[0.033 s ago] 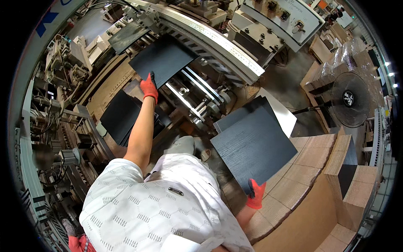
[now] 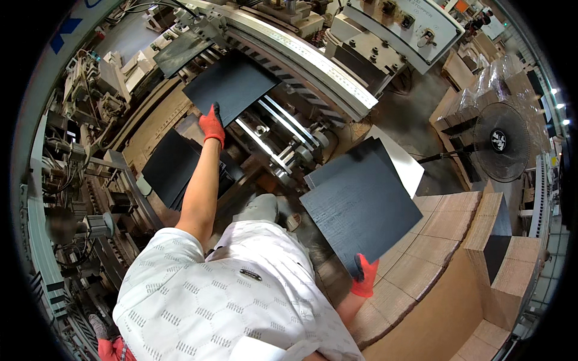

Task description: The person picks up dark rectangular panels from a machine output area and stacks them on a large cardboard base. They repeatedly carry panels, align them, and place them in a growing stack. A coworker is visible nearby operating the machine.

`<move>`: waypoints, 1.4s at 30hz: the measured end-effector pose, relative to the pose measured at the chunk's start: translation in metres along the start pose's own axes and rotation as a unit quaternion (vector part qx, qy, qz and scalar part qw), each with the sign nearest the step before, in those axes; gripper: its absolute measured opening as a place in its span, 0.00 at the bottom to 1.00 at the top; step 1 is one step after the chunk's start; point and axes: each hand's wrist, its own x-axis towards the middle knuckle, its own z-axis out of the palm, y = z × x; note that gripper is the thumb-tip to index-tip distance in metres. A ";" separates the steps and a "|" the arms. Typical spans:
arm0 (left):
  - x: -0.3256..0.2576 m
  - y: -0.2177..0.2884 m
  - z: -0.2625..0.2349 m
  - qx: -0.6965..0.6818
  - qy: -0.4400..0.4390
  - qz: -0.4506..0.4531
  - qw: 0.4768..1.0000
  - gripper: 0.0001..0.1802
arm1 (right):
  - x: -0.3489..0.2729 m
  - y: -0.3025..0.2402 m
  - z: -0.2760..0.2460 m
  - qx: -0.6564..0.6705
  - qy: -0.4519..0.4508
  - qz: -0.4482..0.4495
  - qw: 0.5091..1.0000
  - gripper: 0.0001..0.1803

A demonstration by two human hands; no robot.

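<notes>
My left hand (image 2: pixel 211 125), in a red glove with dark fingertips, grips the near edge of a black rectangular panel (image 2: pixel 232 84). That panel lies across the metal rails of a machine. To the right, my right hand (image 2: pixel 365 275), gloved the same way, closes on the near corner of another black panel (image 2: pixel 361 207) with a faint grain on its face. The fingers under both panels are hidden. Beneath the right panel's far side, another dark panel (image 2: pixel 319 174) and a white sheet (image 2: pixel 400 162) stick out. Left of my left forearm sit several stacked black panels (image 2: pixel 171 165).
Stacks of brown boards (image 2: pixel 415 259) stand at the right, with a black fan (image 2: pixel 498 139) beyond them. A long metal beam (image 2: pixel 301 54) and a control box (image 2: pixel 415 30) border the far side. Machinery (image 2: pixel 99 225) lines the left. Red clothing (image 2: pixel 114 349) shows at lower left.
</notes>
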 end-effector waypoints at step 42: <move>-0.001 0.009 -0.040 0.122 -0.230 -0.154 0.953 0.30 | 0.036 -0.029 0.183 -0.498 0.040 0.055 0.865 0.26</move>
